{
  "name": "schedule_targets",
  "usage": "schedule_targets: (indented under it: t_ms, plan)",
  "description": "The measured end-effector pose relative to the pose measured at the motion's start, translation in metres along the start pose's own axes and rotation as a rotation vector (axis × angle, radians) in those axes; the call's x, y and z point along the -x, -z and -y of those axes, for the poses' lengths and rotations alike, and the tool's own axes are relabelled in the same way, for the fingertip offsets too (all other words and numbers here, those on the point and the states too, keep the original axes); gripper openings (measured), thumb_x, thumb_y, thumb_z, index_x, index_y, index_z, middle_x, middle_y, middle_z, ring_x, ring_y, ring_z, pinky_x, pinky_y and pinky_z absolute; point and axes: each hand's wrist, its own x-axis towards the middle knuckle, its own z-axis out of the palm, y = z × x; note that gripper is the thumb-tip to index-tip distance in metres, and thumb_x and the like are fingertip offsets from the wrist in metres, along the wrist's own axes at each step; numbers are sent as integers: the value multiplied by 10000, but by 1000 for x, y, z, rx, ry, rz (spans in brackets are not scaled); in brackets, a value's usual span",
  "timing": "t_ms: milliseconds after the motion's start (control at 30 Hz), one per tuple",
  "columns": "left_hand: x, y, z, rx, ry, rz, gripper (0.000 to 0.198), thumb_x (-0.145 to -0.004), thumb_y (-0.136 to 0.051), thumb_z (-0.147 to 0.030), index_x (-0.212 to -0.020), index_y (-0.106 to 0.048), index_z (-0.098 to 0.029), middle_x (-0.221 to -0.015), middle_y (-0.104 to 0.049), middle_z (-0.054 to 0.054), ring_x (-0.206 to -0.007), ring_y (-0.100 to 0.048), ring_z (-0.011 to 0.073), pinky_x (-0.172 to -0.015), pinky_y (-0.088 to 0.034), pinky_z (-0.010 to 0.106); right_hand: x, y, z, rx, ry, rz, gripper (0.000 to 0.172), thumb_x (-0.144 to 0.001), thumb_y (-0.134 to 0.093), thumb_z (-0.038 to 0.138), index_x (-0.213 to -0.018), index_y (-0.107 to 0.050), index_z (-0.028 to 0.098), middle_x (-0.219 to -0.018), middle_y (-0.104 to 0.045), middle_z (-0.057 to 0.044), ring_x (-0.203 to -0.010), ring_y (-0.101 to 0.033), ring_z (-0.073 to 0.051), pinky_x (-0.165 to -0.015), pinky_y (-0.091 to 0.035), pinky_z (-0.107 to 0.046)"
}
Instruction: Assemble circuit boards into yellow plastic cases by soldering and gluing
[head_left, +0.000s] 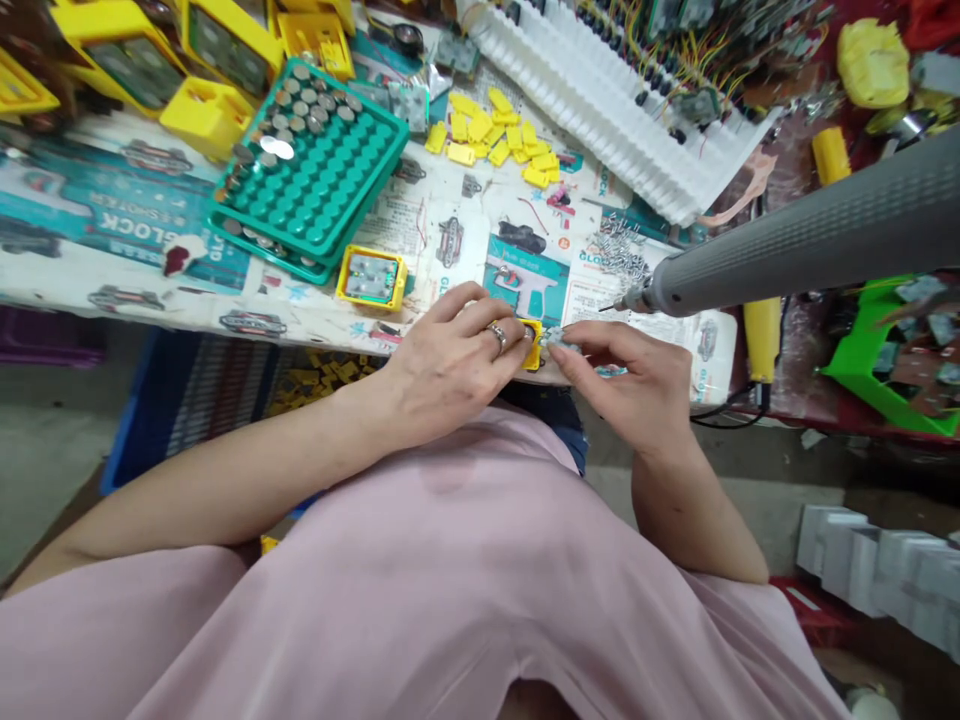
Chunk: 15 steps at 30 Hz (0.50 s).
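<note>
My left hand (pixel 457 350) rests at the table's near edge, fingers curled over a small yellow plastic housing (pixel 533 343) that shows only at its right end. A ring sits on one finger. My right hand (pixel 634 385) pinches a small grey metal part (pixel 556 341) right against the housing. Both hands meet over the printed paper covering the table (pixel 112 275).
A grey electric screwdriver (pixel 787 245) hangs above the right hand, tip pointing left. A finished yellow housing (pixel 371 277) lies by a green tray (pixel 360 170) of button cells. Loose yellow clips (pixel 495 135), a screw pile (pixel 622 255) and a white rack (pixel 600 100) lie further back.
</note>
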Motion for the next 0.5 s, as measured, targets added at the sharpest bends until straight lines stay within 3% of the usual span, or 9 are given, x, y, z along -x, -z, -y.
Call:
schedule_targets:
  t_ms: [167,333,500]
  plan:
    - [16,-7,-6,-21,18,-6,333,-936,-570,-199,-1248,-621,-94,-1222,-707,111,-1160,-640,262,-985,-543,405,4,0,-7,52,60,10,76,-885,-684,294,-908,-710,226,-913,-769,-11,-757,-721,-123,-641,-606,-225]
    - [32,-17,14,-3,-39,-37,366,-960,-538,-167,-1322,-581,-139,-1335,-654,119,-1247,-616,247,-1002,-555,369,10,2,-10,181,246,34,150,-884,-704,295,-1027,-709,252,-1104,-746,-62,-974,-728,-165,-869,-618,-300]
    - [33,-15,25,78,-41,38,375,-973,-496,-153,-1335,-583,-185,-1328,-666,106,-1285,-604,234,-1038,-537,396,14,1,-13,210,348,41,250,-880,-700,259,-1130,-704,259,-1151,-734,-76,-979,-713,-179,-853,-612,-302]
